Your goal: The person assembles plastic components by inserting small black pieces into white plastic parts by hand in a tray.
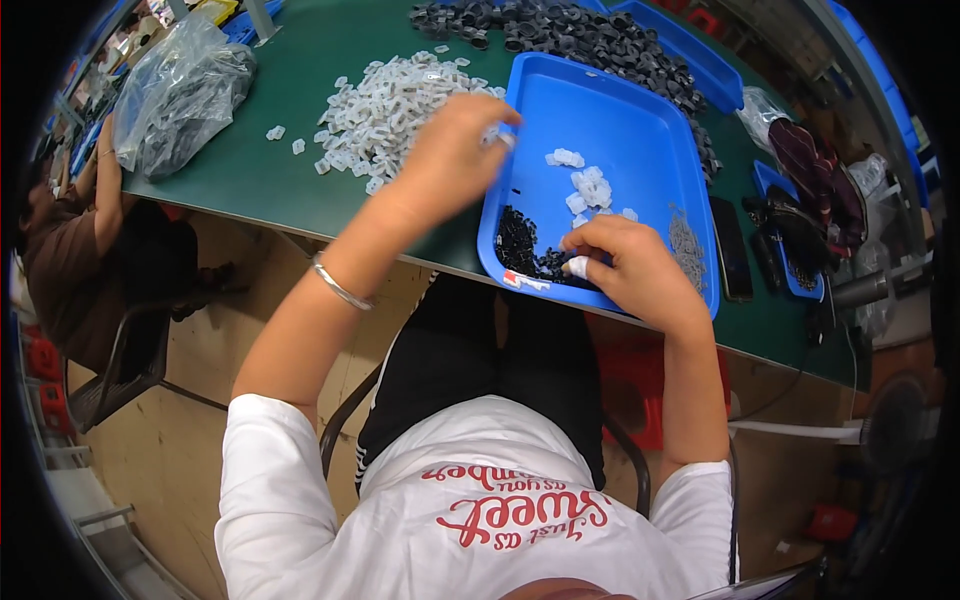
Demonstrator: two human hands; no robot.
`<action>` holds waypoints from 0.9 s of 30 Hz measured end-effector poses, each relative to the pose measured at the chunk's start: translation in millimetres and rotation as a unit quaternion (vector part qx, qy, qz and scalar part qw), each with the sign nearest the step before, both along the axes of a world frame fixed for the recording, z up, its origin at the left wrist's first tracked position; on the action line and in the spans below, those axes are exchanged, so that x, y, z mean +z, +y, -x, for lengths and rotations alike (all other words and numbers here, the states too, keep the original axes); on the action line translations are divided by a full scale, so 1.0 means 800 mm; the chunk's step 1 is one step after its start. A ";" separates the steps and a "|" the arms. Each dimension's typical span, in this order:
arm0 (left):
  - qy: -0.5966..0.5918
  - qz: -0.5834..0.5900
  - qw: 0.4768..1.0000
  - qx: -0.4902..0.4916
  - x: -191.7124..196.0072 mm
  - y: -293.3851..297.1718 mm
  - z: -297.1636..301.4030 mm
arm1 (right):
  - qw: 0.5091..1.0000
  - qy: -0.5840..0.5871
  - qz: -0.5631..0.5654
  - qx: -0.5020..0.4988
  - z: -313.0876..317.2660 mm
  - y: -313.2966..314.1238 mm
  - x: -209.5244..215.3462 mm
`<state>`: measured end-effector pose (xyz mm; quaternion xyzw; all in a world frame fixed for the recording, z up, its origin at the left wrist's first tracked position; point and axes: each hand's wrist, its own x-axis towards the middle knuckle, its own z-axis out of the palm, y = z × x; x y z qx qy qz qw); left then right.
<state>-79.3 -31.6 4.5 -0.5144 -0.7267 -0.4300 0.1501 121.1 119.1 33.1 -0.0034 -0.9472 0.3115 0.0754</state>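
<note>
My left hand [455, 150], slightly smeared by motion, is between the heap of small white plastic pieces [385, 105] and the left rim of the blue tray [600, 95]. Whitish plastic pieces show between its curled fingers. Down in the tray's near part, my right hand [640, 265] has its fingertips pinched together at the small black parts [515, 240]; whatever they grip is hidden. White wrapping covers the tip of its thumb. Several white pieces [592, 188] lie mid-tray beyond that hand, and fine metal pins [684, 245] are spread along the tray's right side.
Dark grey ring-like parts [570, 35] are heaped behind the tray, near another blue tray [690, 55]. A clear plastic bag [185, 95] stands at the table's left. A phone [731, 250] and a small blue tray [800, 280] lie on the right. Another person [80, 250] sits at far left.
</note>
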 end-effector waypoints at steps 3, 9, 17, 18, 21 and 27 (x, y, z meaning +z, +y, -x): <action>-0.059 0.057 0.991 -0.108 -0.001 0.022 -0.043 | 0.999 -0.023 -0.030 0.012 0.008 -0.010 -0.002; -0.056 0.195 0.965 -0.166 -0.004 0.042 -0.063 | 0.999 -0.041 -0.028 0.015 0.013 -0.008 -0.014; 0.013 0.188 0.971 -0.144 -0.013 0.047 -0.060 | 0.997 -0.015 0.067 -0.023 0.004 -0.002 -0.013; 0.007 0.178 0.974 -0.138 -0.015 0.048 -0.060 | 0.997 -0.016 0.067 -0.024 0.003 0.000 -0.014; 0.052 0.141 0.979 -0.138 -0.017 0.051 -0.061 | 0.987 0.000 0.142 -0.074 0.002 0.007 -0.021; 0.044 0.169 0.976 -0.130 -0.017 0.053 -0.063 | 0.942 -0.005 0.324 -0.086 0.001 0.010 -0.027</action>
